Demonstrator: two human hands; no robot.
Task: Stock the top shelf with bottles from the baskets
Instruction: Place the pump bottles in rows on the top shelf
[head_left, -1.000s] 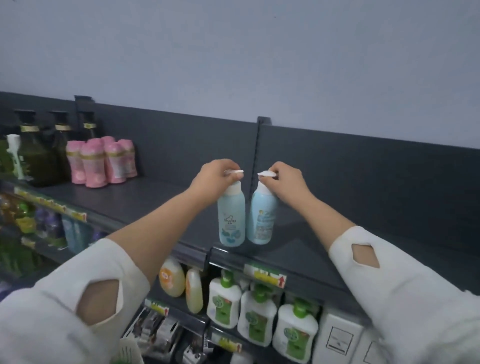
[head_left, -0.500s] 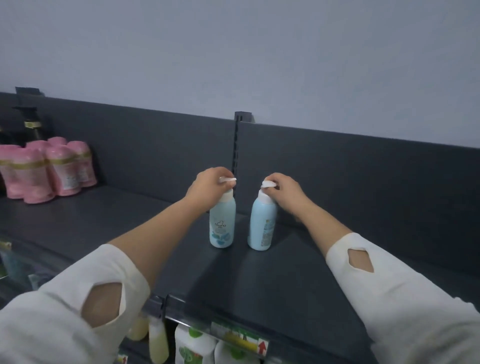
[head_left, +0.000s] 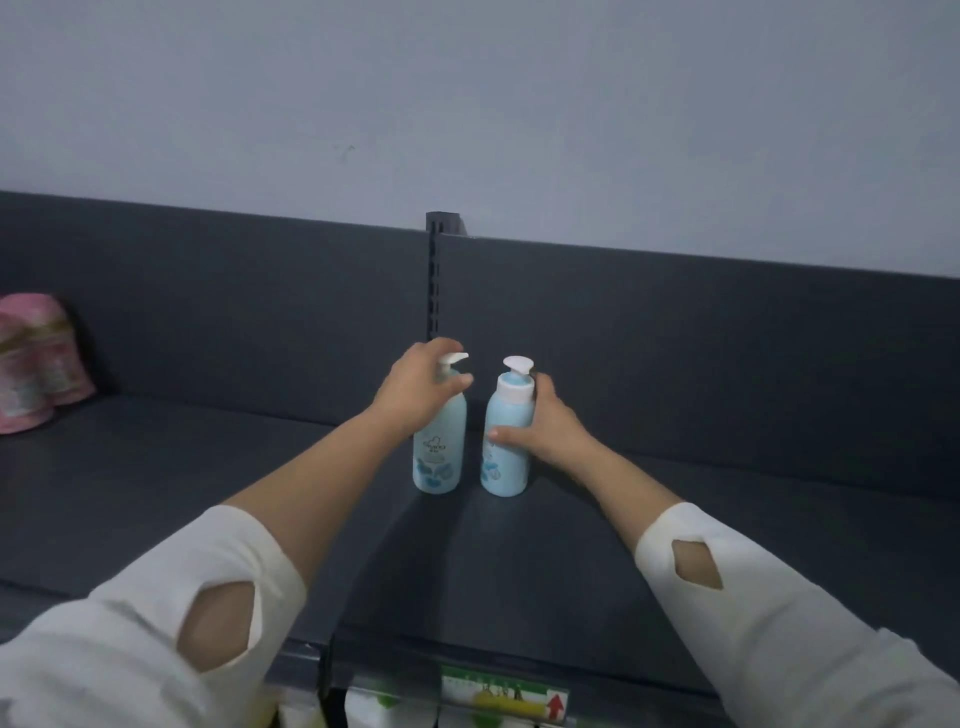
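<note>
Top shelf (head_left: 208, 493), 2 standing upright: your left hand (head_left: 415, 397) clasped neck of left bottle (head_left: 439, 457); right hand (head_left: 545, 431) wrapped right bottle (head_left: 506, 462).

Your top shelf (head_left: 208, 493) is a dark grey deck with a matching back panel (head_left: 260, 301). Two pale blue pump bottles stand upright on it near the middle, the left bottle (head_left: 439, 452) just beside the right bottle (head_left: 506, 467), not touching. Far to your left, blurred pink bottles (head_left: 31, 364) stand near the back panel.
</note>
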